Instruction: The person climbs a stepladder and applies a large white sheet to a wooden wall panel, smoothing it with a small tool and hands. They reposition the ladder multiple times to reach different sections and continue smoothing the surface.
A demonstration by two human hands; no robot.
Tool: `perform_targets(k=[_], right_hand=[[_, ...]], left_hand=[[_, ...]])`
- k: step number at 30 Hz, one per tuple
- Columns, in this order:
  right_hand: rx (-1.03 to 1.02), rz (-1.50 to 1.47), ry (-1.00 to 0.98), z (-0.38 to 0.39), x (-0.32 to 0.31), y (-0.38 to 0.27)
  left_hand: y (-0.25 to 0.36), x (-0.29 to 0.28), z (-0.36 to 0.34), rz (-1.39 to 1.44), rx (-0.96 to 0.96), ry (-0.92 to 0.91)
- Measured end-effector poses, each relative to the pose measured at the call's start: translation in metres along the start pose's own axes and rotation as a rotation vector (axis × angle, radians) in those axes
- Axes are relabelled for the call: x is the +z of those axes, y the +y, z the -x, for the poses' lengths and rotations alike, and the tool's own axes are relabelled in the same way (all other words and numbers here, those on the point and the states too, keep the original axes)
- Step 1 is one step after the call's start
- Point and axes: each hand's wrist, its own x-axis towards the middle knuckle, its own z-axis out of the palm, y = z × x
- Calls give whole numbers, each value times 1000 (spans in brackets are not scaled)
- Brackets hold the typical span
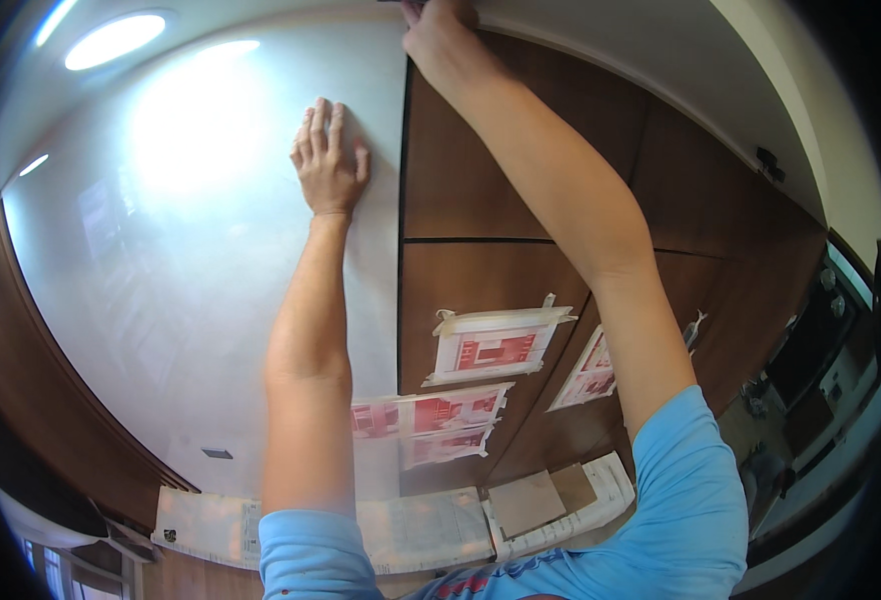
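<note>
My left hand (329, 165) lies flat, fingers stretched, against a large glossy white panel (191, 300) and holds nothing. My right hand (443, 35) reaches up to the top edge of the picture, near the upper right corner of the panel. Its fingers look closed, and the frame cuts off part of them. A thin dark bit of something shows beside them, too little to name. Brown wood panelling (501, 170) adjoins the white panel along a dark vertical seam.
Red-and-white printed sheets (501, 345) are taped to the wood panelling and the white panel's lower right. Below, papers (421, 530) and flat card pieces (527, 505) lie along the wall's foot. A small grey plate (217, 454) sits low on the white panel. Ceiling lights (116, 42) shine upper left.
</note>
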Motion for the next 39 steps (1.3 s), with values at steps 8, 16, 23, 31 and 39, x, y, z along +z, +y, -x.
perform_targets(k=[8, 16, 23, 31, 39], right_hand=[[214, -123, -126, 51, 44, 89], [173, -96, -154, 47, 13, 47], [83, -100, -143, 21, -37, -51], [-1031, 2072, -200, -42, -136, -295], [-851, 961, 165, -64, -145, -344]], left_hand=[[-5, 0, 2, 94, 6, 28], [-5, 0, 2, 94, -5, -3], [-3, -2, 1, 72, 31, 10], [5, -2, -1, 9, 42, 28], [4, -1, -1, -9, 42, 20]])
